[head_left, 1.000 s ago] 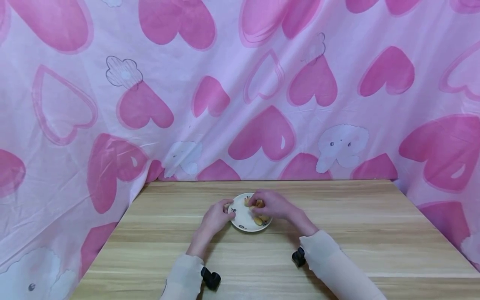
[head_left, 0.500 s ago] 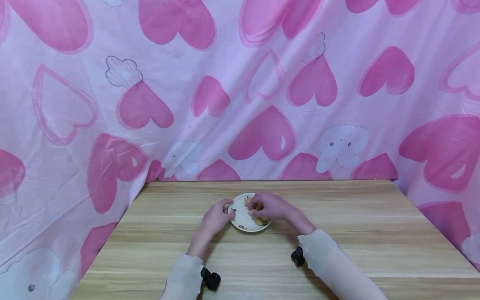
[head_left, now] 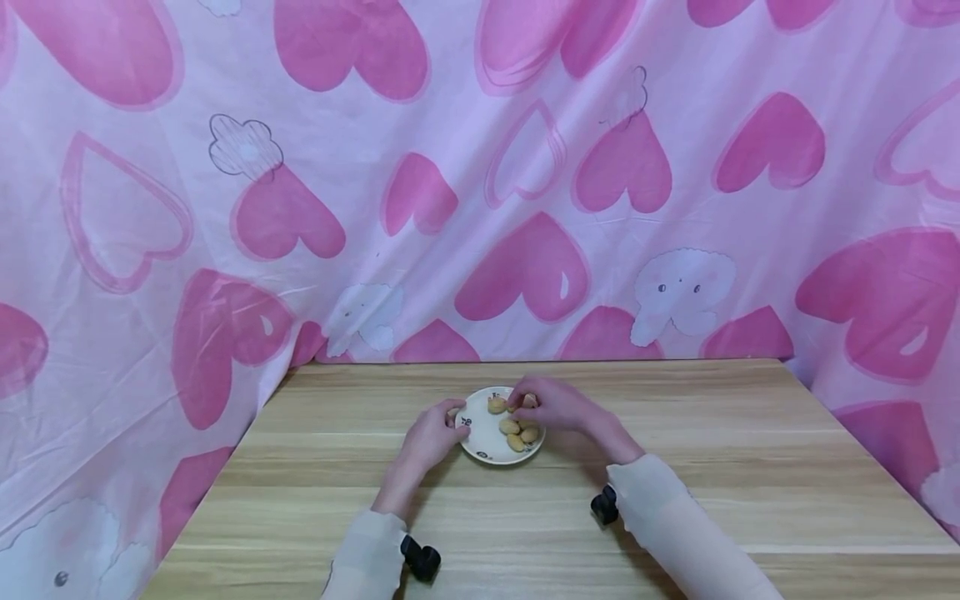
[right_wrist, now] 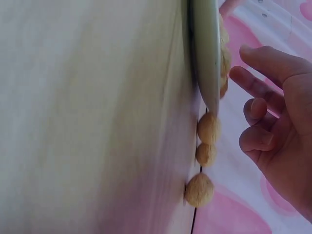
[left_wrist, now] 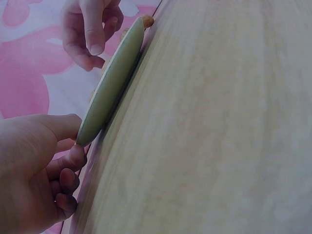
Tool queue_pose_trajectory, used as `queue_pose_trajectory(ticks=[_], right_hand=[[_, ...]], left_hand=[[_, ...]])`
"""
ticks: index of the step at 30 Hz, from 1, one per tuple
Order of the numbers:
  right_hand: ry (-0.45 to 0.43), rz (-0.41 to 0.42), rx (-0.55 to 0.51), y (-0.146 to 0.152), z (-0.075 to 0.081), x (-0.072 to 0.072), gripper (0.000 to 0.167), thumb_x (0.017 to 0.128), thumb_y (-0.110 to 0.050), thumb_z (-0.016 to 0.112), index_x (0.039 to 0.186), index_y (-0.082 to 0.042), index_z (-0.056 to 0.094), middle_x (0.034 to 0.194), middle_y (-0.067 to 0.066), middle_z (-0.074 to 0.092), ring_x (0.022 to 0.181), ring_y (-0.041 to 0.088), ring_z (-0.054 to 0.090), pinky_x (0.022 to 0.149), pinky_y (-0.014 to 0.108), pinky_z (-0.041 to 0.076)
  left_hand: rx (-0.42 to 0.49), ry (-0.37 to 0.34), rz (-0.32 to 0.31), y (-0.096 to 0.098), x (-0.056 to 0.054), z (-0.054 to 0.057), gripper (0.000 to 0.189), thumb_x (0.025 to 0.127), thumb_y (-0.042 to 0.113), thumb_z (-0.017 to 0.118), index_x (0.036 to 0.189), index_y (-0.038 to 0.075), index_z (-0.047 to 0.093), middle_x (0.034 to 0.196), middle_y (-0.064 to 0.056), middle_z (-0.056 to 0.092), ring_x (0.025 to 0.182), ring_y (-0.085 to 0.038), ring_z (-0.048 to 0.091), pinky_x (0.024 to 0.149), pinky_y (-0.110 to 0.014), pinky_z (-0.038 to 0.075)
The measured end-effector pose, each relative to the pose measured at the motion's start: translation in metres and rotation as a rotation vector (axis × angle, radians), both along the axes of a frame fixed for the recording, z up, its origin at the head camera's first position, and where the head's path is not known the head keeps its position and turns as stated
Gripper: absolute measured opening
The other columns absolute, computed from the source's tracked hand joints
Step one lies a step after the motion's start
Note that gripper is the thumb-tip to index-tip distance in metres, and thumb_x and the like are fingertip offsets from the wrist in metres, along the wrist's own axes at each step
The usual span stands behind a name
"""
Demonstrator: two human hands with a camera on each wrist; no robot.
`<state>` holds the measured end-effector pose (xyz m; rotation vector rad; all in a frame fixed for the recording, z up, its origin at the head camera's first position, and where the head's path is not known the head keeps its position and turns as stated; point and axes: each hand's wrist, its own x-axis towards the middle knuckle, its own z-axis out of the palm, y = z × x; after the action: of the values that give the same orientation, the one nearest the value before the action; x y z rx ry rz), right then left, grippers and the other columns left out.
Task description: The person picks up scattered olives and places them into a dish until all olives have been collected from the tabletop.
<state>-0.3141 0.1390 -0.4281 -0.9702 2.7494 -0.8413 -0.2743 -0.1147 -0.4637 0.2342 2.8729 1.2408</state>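
- Pinching the left rim of the white plate (head_left: 482, 439): left hand (head_left: 431, 435), thumb and fingers on either side of the edge
- Right hand (head_left: 553, 406) above the plate's far right part, thumb and forefinger parted, other fingers loosely bent
- Several tan nuts (head_left: 509, 427) on the plate, mostly in its right half
- Three loose nuts (right_wrist: 199, 190) beyond the plate's right edge, on the wooden table (head_left: 675, 483)
- Heart-print cloth (head_left: 525, 267) behind the plate

Head view forward-down, close low wrist views, plate (head_left: 482, 432) shared
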Motion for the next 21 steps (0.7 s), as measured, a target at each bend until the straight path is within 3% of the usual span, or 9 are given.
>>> queue_pose_trajectory(ticks=[11, 21], right_hand=[[0.004, -0.061, -0.052, 0.024, -0.001, -0.008, 0.014, 0.093, -0.017, 0.068, 0.106, -0.017, 0.072, 0.104, -0.005, 0.068, 0.097, 0.017, 0.062, 0.087, 0.039, 0.051], [0.007, -0.1, -0.076, 0.039, -0.008, -0.021, 0.018, 0.092, -0.016, 0.069, 0.11, -0.014, 0.072, 0.107, 0.0, 0.066, 0.089, 0.017, 0.055, 0.079, 0.033, 0.046]], left_hand=[[0.003, 0.002, 0.003, 0.001, 0.0, 0.0, 0.053, 0.085, 0.019, 0.072, 0.135, 0.008, 0.06, 0.075, 0.001, 0.057, 0.066, -0.013, 0.049, 0.061, -0.029, 0.04], [0.005, -0.001, 0.005, 0.001, 0.001, 0.0, 0.053, 0.085, 0.019, 0.072, 0.135, 0.008, 0.06, 0.076, 0.001, 0.057, 0.066, -0.013, 0.049, 0.062, -0.029, 0.04]])
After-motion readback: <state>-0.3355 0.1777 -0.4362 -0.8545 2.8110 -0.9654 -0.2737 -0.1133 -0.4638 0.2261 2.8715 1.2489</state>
